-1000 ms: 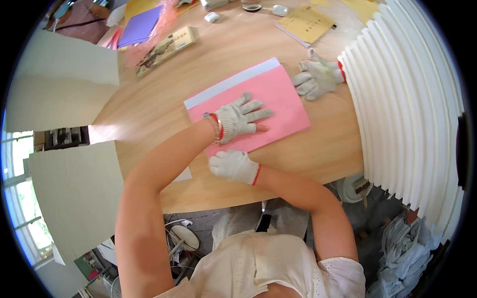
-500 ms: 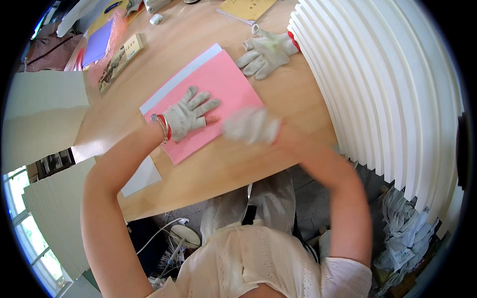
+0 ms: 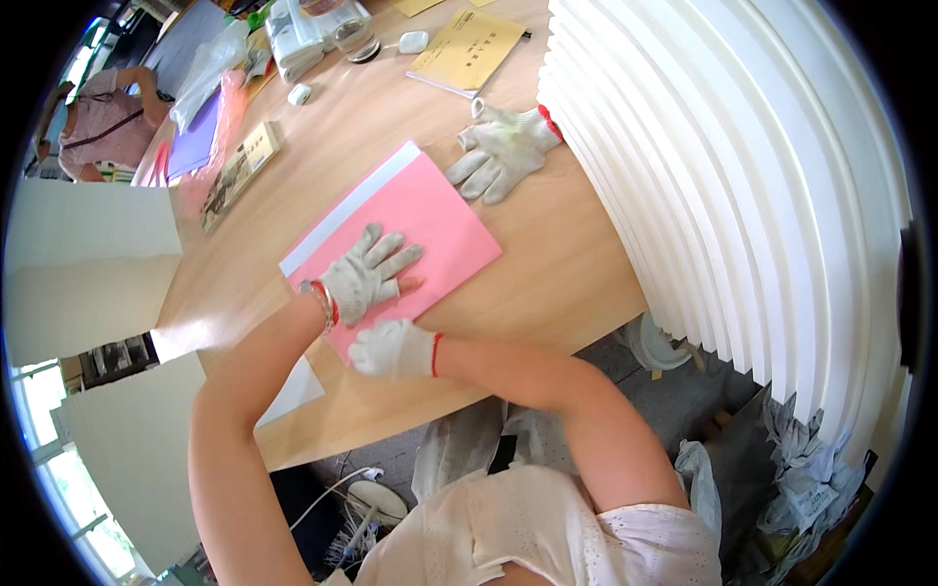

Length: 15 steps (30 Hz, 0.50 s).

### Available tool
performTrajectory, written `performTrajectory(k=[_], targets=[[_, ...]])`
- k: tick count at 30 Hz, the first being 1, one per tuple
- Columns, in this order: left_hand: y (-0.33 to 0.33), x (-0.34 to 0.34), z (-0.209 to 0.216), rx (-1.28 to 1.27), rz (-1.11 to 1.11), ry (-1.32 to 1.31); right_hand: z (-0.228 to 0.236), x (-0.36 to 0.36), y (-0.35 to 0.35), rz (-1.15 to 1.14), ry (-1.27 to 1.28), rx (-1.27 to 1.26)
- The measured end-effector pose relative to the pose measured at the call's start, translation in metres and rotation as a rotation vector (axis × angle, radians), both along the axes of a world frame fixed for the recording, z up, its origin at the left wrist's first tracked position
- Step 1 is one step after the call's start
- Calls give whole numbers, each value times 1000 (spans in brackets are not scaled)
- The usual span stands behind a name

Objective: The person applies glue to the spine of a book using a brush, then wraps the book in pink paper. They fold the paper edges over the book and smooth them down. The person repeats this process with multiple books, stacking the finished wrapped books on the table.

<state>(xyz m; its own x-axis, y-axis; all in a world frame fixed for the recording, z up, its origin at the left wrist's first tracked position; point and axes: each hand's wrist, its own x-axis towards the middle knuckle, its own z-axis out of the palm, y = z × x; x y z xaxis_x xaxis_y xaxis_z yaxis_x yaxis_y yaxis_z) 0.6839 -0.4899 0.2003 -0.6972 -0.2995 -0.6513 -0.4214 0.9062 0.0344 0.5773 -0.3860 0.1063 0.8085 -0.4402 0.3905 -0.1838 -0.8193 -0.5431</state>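
Pink sheet [image 3: 391,239] lies flat on the wooden tabletop [image 3: 547,283], skewed diagonal, with a white strip [image 3: 342,217] showing along its far-left edge. Its near corner sits close to the tabletop's front edge.

Your left hand [image 3: 363,275] is flat on the sheet's near half, gloved fingers spread apart, nothing gripped, just pressing. Your right hand [image 3: 393,350] sits at the near corner, fingers curled together in a loose fist. I can't tell whether it pinches the paper edge or only rests on it.

For pressing or creasing: keep the left palm as the anchor so the sheet doesn't slide, and work the right hand along the edge in one even pass. Cotton gloves look slippery on paper, so I'd lean on pressure, not pinch.

Around it:
- spare pair of white gloves [image 3: 503,148] just past the far corner, apart from the sheet
- tall stack of white boards [image 3: 743,195] crowds the right side and limits sweep room there
- yellow booklet [image 3: 467,51], small white bits and a purple sheet [image 3: 195,142] further out, well apart
- another person [image 3: 98,122] at the far left, not near your hands
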Motion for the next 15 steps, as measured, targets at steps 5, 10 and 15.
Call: performTrajectory(k=[5,10,15], targets=[[5,8,-14,-31,-27,108,4,21,10,108,63,171],[1,7,-5,-20,-38,91,12,34,9,109,179,314],[8,14,-13,-53,-2,259,21,39,7,215,196,341]])
